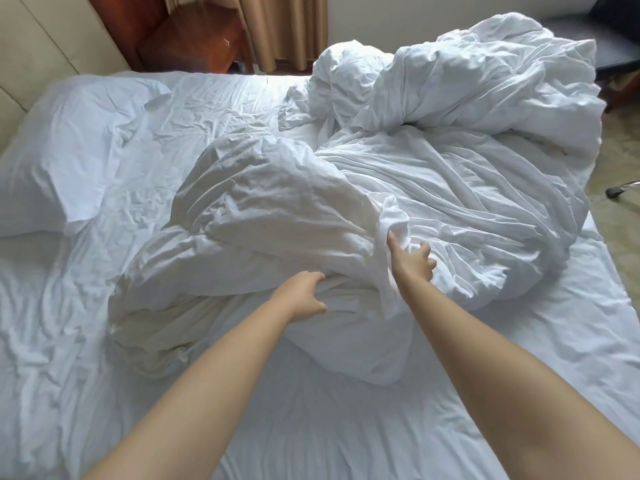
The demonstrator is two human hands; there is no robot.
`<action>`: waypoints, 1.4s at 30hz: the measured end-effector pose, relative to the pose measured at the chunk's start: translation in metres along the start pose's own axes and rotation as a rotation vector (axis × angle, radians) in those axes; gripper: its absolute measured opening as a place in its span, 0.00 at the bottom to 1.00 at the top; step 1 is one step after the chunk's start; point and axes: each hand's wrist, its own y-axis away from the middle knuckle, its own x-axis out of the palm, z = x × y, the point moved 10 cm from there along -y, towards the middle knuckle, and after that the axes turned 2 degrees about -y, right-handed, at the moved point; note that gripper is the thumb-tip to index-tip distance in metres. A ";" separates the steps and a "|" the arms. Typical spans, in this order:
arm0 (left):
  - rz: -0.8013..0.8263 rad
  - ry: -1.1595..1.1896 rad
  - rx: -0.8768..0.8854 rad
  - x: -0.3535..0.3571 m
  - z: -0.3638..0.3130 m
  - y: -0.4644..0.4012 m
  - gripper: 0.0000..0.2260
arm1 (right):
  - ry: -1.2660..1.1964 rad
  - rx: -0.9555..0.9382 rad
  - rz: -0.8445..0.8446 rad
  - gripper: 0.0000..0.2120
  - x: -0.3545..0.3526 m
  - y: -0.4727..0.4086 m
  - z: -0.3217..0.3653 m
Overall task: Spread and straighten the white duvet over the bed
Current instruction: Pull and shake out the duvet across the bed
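Note:
The white duvet (433,174) lies crumpled in a big heap across the middle and far right of the bed (346,427), whose white sheet is wrinkled. My left hand (304,294) reaches into the near folds of the heap, its fingers curled into the cloth and partly hidden by it. My right hand (414,258) grips a raised fold of the duvet just to the right, with the thumb against the cloth and the fingers curled round it.
A white pillow (69,161) lies at the left by the cream headboard (41,46). A wooden nightstand (194,36) and tan curtains (284,29) stand behind the bed. At the right is carpeted floor with a chair caster (614,192).

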 end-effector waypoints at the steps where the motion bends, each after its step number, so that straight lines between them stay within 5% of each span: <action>1: 0.004 0.008 -0.021 0.001 0.007 0.000 0.31 | -0.074 -0.044 0.035 0.44 0.007 0.002 0.004; 5: 0.005 0.083 -0.033 0.005 0.008 0.000 0.33 | 0.054 -0.209 0.242 0.46 0.041 0.020 0.018; 9: 0.054 0.246 -0.019 0.012 -0.007 0.004 0.35 | -0.230 -0.020 0.305 0.18 0.047 0.042 0.026; 11: 0.078 0.312 0.022 0.013 -0.019 0.008 0.31 | -0.328 -0.111 0.463 0.11 0.063 0.082 0.061; 16: -0.314 0.312 0.095 -0.053 -0.023 0.035 0.20 | -0.333 -0.442 0.685 0.10 0.082 0.173 0.141; 20: -0.439 0.439 -0.126 -0.108 0.059 0.070 0.05 | -0.269 -0.411 0.635 0.06 0.076 0.173 0.153; 26: -0.581 0.341 -0.191 -0.183 0.140 0.133 0.10 | -0.160 -0.357 0.635 0.09 0.132 0.214 0.177; 32: -0.760 0.251 -0.257 -0.271 0.225 0.193 0.09 | -0.114 -0.545 0.627 0.14 0.203 0.292 0.252; 37: -0.976 0.235 -0.396 -0.349 0.350 0.251 0.09 | -0.014 -0.597 0.836 0.10 0.305 0.384 0.295; 40: -0.930 0.236 -0.505 -0.338 0.423 0.249 0.12 | 0.060 -0.566 0.825 0.09 0.378 0.387 0.276; 42: -0.729 0.302 -0.534 -0.298 0.458 0.221 0.11 | 0.068 -0.478 0.757 0.16 0.419 0.362 0.250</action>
